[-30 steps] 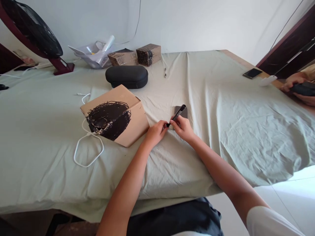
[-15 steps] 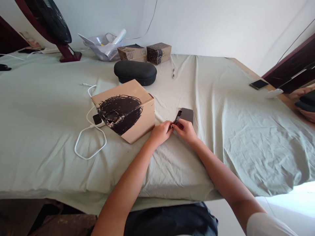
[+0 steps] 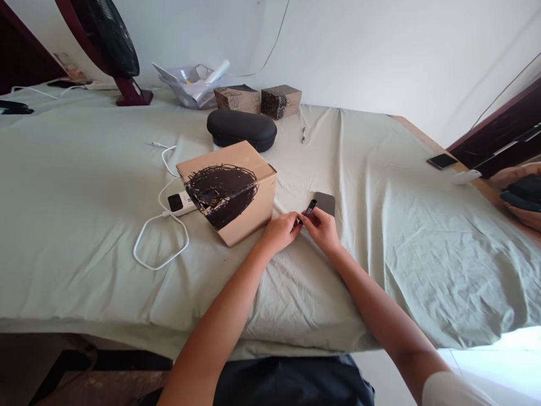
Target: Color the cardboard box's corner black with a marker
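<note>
My left hand (image 3: 279, 231) and my right hand (image 3: 323, 228) meet over the pale green sheet (image 3: 84, 186), both pinched on a black marker (image 3: 310, 208). The right hand grips the marker's body, which points up and away. The left hand's fingers close on its lower end. Just left of my hands stands a brown cardboard box (image 3: 230, 190) with a large black scribbled patch on its near face. A small dark grey flat object (image 3: 326, 202) lies right behind the marker.
A white cable (image 3: 160, 237) and white power bank (image 3: 181, 202) lie left of the box. Behind are a black case (image 3: 241, 128), two small boxes (image 3: 257, 99), a pen (image 3: 303, 134), a fan (image 3: 107, 39). Another person's hand (image 3: 522, 192) and a phone (image 3: 442, 160) are at right.
The view has shifted, so everything sits further right and lower. The marker now stands steeper and looks shorter above my fingers. Both hands stay together on it.
</note>
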